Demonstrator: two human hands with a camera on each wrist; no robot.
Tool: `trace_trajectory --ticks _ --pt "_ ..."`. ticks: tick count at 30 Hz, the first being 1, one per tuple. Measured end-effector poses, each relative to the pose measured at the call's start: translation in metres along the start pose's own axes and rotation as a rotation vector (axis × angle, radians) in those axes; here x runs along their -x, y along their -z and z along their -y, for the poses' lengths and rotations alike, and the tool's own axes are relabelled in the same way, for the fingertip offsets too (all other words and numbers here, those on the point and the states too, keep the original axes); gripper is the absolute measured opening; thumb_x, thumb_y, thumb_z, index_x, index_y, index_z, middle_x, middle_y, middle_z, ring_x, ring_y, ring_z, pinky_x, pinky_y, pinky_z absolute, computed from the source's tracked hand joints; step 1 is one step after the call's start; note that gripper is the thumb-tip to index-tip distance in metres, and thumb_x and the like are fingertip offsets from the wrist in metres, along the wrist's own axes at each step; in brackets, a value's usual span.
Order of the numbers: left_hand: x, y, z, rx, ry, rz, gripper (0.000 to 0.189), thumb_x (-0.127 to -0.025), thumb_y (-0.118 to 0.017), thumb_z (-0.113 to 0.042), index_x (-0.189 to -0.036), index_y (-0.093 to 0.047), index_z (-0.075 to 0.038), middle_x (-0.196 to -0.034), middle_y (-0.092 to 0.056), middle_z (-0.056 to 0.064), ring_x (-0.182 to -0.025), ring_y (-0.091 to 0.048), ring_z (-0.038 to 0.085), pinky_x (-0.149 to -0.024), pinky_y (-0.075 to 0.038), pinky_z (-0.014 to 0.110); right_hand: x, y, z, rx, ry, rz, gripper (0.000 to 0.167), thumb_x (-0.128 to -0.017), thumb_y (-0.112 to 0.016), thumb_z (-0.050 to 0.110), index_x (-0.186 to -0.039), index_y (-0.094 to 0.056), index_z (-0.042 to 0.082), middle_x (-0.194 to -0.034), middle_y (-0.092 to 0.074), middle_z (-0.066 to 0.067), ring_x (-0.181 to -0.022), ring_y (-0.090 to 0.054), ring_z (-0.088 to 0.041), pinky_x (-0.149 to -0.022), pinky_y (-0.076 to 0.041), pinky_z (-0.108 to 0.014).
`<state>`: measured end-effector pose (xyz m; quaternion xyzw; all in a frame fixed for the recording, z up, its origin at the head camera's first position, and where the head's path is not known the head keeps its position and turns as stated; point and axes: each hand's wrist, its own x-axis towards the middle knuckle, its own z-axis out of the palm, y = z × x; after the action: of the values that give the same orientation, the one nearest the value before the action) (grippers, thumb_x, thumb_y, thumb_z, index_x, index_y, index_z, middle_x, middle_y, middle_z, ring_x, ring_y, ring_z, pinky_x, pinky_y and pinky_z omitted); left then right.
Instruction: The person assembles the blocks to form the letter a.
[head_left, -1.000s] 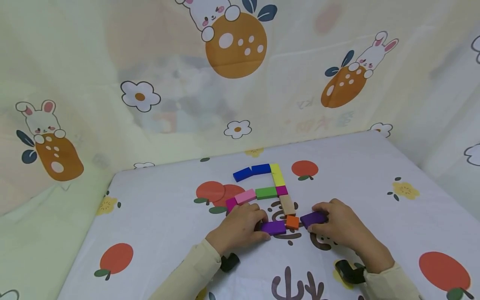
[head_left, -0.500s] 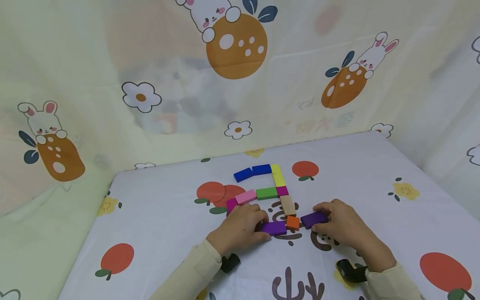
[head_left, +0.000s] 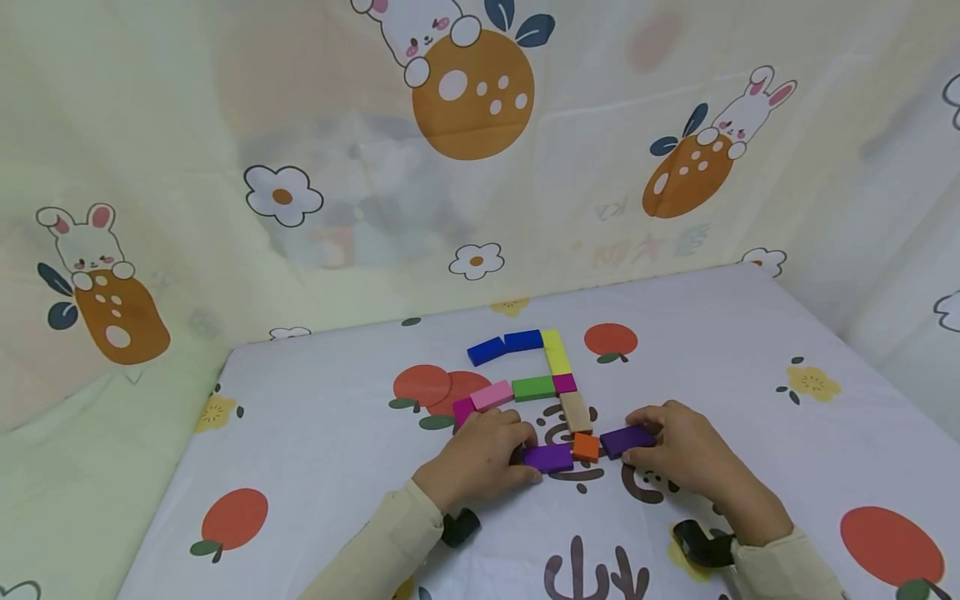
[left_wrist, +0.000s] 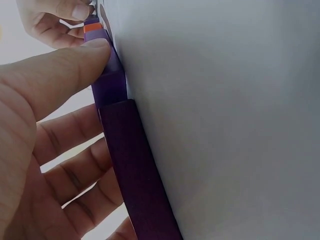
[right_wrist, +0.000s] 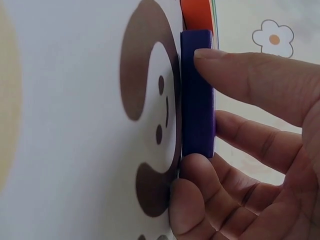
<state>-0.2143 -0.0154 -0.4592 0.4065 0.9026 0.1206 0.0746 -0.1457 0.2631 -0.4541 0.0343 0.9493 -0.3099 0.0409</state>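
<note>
My left hand (head_left: 480, 454) pinches a purple block (head_left: 549, 457), lying flat on the table, between thumb and fingers. In the left wrist view a dark plum block (left_wrist: 137, 165) lies end to end with it, along the fingers; the head view hides it behind the hand. My right hand (head_left: 686, 446) pinches a darker purple block (head_left: 627, 441) from its front and back sides, its left end right at an orange block (head_left: 586, 447). That orange piece sits between the two purple ones, under the lower end of a tan block (head_left: 576, 412).
Beyond the hands the row goes on with a small magenta block (head_left: 564, 383), a yellow block (head_left: 556, 352), two blue blocks (head_left: 522, 340), a green block (head_left: 534, 388), a pink block (head_left: 492, 395) and another magenta block (head_left: 462, 409). A patterned curtain (head_left: 360, 250) hangs behind the table.
The right hand's purple block has shifted slightly left, narrowing the gap to the orange block. The left hand stays in place on its purple block.
</note>
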Motion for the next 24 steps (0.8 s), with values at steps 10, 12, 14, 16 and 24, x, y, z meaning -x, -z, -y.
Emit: trace_trajectory --ticks 10,12,14,16,24 --pt "0.0001 -0.0005 0.0001 -0.002 -0.004 -0.004 0.033 -0.089 -0.083 -0.044 -0.114 -0.076 -0.023 -0.097 -0.062 -0.011 -0.092 -0.052 0.007 -0.08 -0.043 0.025 0.0013 0.0002 -0.0009 -0.015 -0.016 0.003 0.051 -0.082 -0.088 0.021 -0.126 -0.07 0.0 -0.103 -0.063 -0.014 -0.088 -0.059 -0.026 -0.068 -0.051 -0.033" --pt "0.0001 -0.0007 0.0002 -0.002 -0.005 -0.006 0.033 -0.089 -0.083 -0.043 -0.114 -0.076 -0.023 -0.096 -0.062 -0.011 -0.091 -0.052 0.007 -0.08 -0.043 0.025 0.0013 0.0001 -0.0005 -0.016 -0.02 0.002 0.052 -0.083 -0.087 0.023 -0.126 -0.07 0.0 -0.104 -0.064 -0.014 -0.089 -0.059 -0.026 -0.068 -0.052 -0.033" --pt "0.0 -0.0009 0.0002 -0.002 -0.005 -0.007 0.033 -0.089 -0.083 -0.043 -0.114 -0.076 -0.023 -0.096 -0.062 -0.011 -0.091 -0.052 0.007 -0.08 -0.043 0.025 0.0013 0.0 -0.0003 -0.015 -0.026 0.002 0.053 -0.084 -0.087 0.025 -0.127 -0.07 0.0 -0.104 -0.064 -0.014 -0.089 -0.059 -0.026 -0.068 -0.052 -0.034" --pt "0.0 -0.0009 0.0003 -0.003 -0.006 -0.006 0.033 -0.089 -0.083 -0.043 -0.114 -0.076 -0.023 -0.096 -0.062 -0.011 -0.091 -0.051 0.007 -0.08 -0.043 0.025 0.0011 -0.0005 -0.0001 -0.014 -0.037 0.003 0.053 -0.085 -0.087 0.027 -0.127 -0.069 0.0 -0.105 -0.064 -0.014 -0.09 -0.059 -0.026 -0.068 -0.052 -0.034" --pt "0.0009 0.0009 -0.0009 -0.002 -0.006 -0.012 0.033 -0.089 -0.083 -0.043 -0.113 -0.076 -0.023 -0.095 -0.061 -0.011 -0.09 -0.051 0.007 -0.079 -0.043 0.024 0.0004 0.0002 -0.0006 -0.011 -0.039 0.008 0.053 -0.084 -0.087 0.026 -0.127 -0.069 0.0 -0.105 -0.064 -0.014 -0.09 -0.059 -0.026 -0.069 -0.053 -0.035"
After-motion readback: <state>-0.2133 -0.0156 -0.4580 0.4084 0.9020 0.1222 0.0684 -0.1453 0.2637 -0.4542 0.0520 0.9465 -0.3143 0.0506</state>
